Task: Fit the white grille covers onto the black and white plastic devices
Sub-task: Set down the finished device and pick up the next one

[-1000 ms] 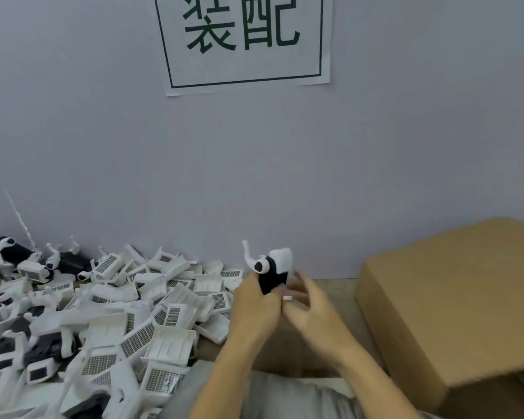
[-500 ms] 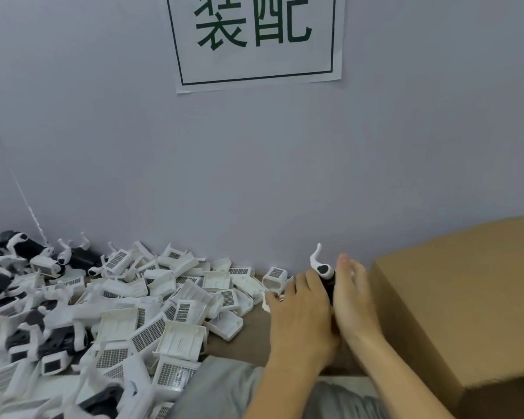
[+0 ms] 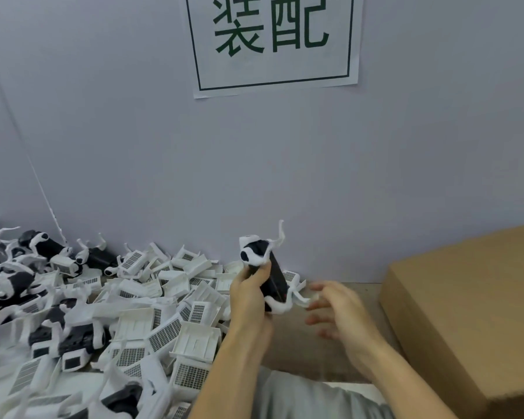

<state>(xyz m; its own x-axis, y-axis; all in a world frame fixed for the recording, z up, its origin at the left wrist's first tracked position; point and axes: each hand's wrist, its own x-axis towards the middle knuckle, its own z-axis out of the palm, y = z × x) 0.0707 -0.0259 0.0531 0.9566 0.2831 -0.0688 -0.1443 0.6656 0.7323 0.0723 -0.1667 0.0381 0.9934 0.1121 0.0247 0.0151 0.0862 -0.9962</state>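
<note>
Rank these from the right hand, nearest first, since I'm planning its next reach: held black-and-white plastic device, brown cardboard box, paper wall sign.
From the right hand:
1. Black-and-white plastic device, just left, gripped by the left hand.
2. Brown cardboard box, to the right.
3. Paper wall sign, far above.

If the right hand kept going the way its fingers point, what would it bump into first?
Probably the black and white device that the left hand holds up. The right hand is open and blurred, with fingers aimed left at the device's white lower end. Depth is hard to judge.
</note>
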